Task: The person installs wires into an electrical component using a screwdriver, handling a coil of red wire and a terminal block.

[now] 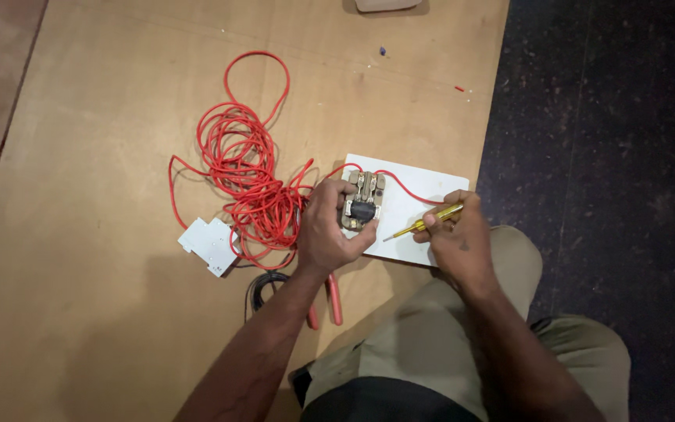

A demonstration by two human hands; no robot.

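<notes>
My left hand grips a small beige electrical switch part with metal terminals and a black centre, held over a white rectangular board. My right hand holds a yellow-handled screwdriver, its tip pointing left toward the part. A thin red wire runs from the part across the board. It leads back to a tangled coil of red wire lying left of my left hand.
A white plastic breaker-like piece lies by the coil. Pliers with red handles and a black cable sit under my left forearm. The brown wooden sheet ends at a dark floor on the right. My knee is at the lower edge.
</notes>
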